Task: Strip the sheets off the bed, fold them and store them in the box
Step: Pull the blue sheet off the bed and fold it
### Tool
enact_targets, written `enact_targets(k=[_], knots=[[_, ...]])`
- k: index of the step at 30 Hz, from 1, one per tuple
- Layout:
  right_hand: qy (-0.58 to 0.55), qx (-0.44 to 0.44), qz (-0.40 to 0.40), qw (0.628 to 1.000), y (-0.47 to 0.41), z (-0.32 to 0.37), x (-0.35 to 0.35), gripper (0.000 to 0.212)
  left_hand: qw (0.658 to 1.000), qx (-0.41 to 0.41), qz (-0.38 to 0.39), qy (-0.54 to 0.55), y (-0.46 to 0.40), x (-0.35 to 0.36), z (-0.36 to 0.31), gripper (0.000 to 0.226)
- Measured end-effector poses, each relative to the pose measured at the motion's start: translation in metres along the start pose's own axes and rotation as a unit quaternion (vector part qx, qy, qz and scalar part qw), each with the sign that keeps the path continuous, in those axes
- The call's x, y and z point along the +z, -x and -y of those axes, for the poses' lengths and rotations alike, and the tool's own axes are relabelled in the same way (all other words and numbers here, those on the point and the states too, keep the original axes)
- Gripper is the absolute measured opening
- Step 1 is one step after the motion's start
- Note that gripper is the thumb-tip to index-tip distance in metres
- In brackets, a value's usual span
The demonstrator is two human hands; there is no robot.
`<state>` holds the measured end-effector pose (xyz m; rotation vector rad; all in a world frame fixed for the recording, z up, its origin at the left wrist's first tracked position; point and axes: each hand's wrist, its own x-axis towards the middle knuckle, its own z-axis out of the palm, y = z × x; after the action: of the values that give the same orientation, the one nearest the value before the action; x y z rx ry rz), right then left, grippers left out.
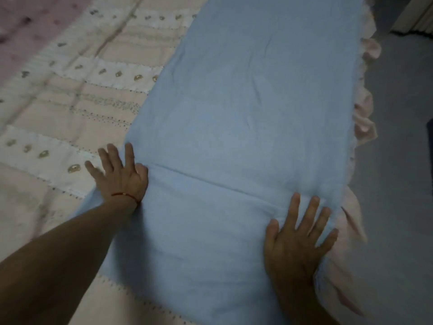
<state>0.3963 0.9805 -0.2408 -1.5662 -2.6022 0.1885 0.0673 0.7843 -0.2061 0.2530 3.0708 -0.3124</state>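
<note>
**Folding step: blue sheet pressed flat on the bed**

While both of your hands lie flat on the cloth, the light blue sheet (246,118) stretches as a long folded strip along the bed's right-hand side, over the pink quilted bedspread (70,95). Your left hand (117,172) is spread, fingers straight, at the strip's left edge, half on the bedspread, with a red string bracelet (124,195) at the wrist. Your right hand (300,233) is spread too, palm down near the strip's right edge, just beside the pink ruffle (365,118) that hangs toward the grey floor (398,184). Neither hand grips anything. A crease (210,179) runs across the strip between your hands.

No box is in view.

Judged risks:
- The right edge sits close to the bed's side; a push outward could slide the layers off toward the floor.
- Lifting one hand first may let the stacked layers shift, so the edges stop matching.
- Wrinkles further up the strip, if unsmoothed, would be folded in.
</note>
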Motion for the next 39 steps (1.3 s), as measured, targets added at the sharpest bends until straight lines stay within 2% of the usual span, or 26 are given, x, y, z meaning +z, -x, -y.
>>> enact_targets(k=[1,3,6,8,10,12,13,17,22,35,39], knots=[[-0.001,0.002,0.009,1.0,0.0,0.002,-0.002,0.072,0.999,-0.038,0.01,-0.005,0.006,-0.01,-0.011,0.069],[-0.004,-0.02,0.037,0.999,0.003,0.0,-0.016,0.072,0.993,-0.094,0.032,0.064,0.035,-0.029,-0.036,0.073],[0.0,-0.046,0.053,0.998,-0.005,-0.015,-0.041,0.078,0.97,-0.113,0.105,0.191,0.07,-0.046,-0.088,0.075],[-0.005,-0.078,0.043,0.996,-0.032,-0.013,-0.056,0.082,0.957,-0.131,0.123,0.227,0.076,-0.042,-0.113,0.078],[-0.011,-0.181,0.03,0.983,-0.078,0.003,-0.062,0.081,0.964,-0.142,0.092,0.204,0.079,-0.026,-0.129,0.081],[0.01,-0.3,0.023,0.954,-0.113,0.025,-0.049,0.078,0.975,-0.14,0.049,0.163,0.079,-0.01,-0.133,0.084],[0.028,-0.329,0.018,0.944,-0.121,0.033,-0.038,0.078,0.977,-0.141,0.036,0.155,0.078,-0.003,-0.133,0.084],[0.055,-0.323,0.004,0.945,-0.123,0.038,-0.009,0.08,0.98,-0.139,-0.009,0.142,0.07,0.01,-0.135,0.083],[0.051,-0.322,0.048,0.944,-0.124,0.042,-0.01,0.081,0.98,-0.139,-0.012,0.14,0.074,0.008,-0.136,0.085],[0.009,-0.327,0.101,0.939,-0.128,0.042,0.001,0.074,0.983,-0.153,0.047,0.095,0.072,-0.001,-0.136,0.085],[-0.01,-0.332,0.159,0.93,-0.133,0.042,0.0,0.075,0.98,-0.169,0.088,0.062,0.071,-0.005,-0.139,0.085]])
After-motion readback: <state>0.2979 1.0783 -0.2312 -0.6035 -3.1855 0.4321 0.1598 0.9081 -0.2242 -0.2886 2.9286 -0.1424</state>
